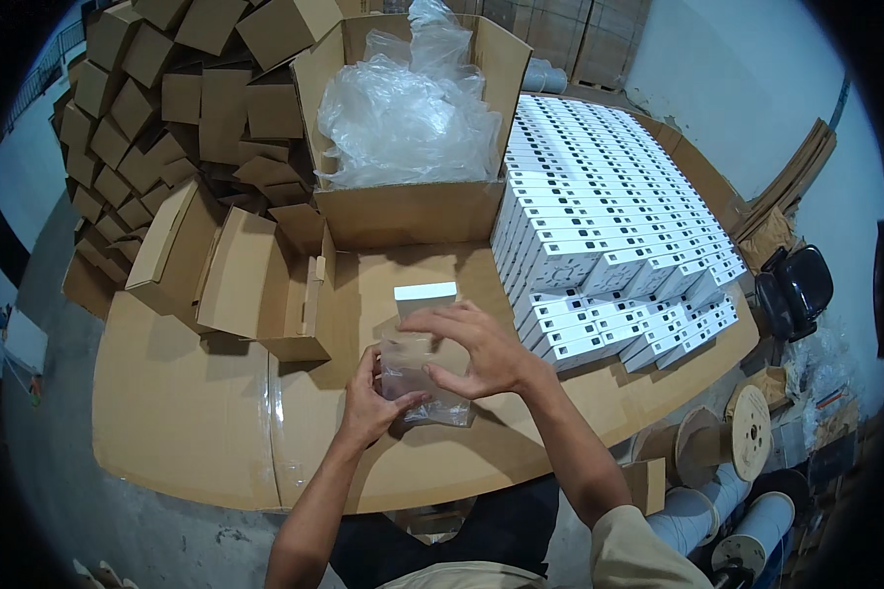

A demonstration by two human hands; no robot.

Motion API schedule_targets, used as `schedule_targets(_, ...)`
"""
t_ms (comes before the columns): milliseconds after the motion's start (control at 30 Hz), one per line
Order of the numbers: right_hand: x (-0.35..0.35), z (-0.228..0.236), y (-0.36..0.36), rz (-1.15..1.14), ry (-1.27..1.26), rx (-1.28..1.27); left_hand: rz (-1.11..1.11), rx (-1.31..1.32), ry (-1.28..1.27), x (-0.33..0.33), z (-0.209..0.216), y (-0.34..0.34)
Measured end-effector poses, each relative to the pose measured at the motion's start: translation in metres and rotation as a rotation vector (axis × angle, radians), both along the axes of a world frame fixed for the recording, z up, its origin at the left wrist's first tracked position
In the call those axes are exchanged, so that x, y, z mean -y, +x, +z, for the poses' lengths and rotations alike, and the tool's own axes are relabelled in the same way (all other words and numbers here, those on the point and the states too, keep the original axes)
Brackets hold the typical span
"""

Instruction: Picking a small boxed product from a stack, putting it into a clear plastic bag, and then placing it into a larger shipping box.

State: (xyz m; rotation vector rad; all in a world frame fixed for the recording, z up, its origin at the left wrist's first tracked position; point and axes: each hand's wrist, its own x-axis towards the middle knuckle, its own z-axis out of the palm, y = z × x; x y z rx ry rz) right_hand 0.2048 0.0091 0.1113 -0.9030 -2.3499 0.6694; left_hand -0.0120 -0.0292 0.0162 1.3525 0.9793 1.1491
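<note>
In the middle of the table, my left hand [370, 402] grips a clear plastic bag [440, 404] by its left side, with the thumb across the front. My right hand [476, 351] hovers over the bag's upper right part. Its fingers curve apart from the thumb, and I see nothing held between them. Whether its thumb touches the plastic I cannot tell. Just beyond my right hand stands a small white box [425, 293], its lower part hidden by the fingers.
An open carton [413, 214] of clear bags [408, 113] stands at the back. Stacked white boxes [599, 226] fill the right side. Open brown cartons [236, 260] sit at left, before a high carton pile [192, 98]. Cable spools [751, 432] lie right of the table [187, 422].
</note>
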Motion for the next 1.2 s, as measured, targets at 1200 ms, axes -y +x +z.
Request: schedule_targets(1200,-0.036,-0.091,0.000,-0.485,-0.172,-1.004,0.017,0.003,-0.027,-0.006,0.004,-0.003)
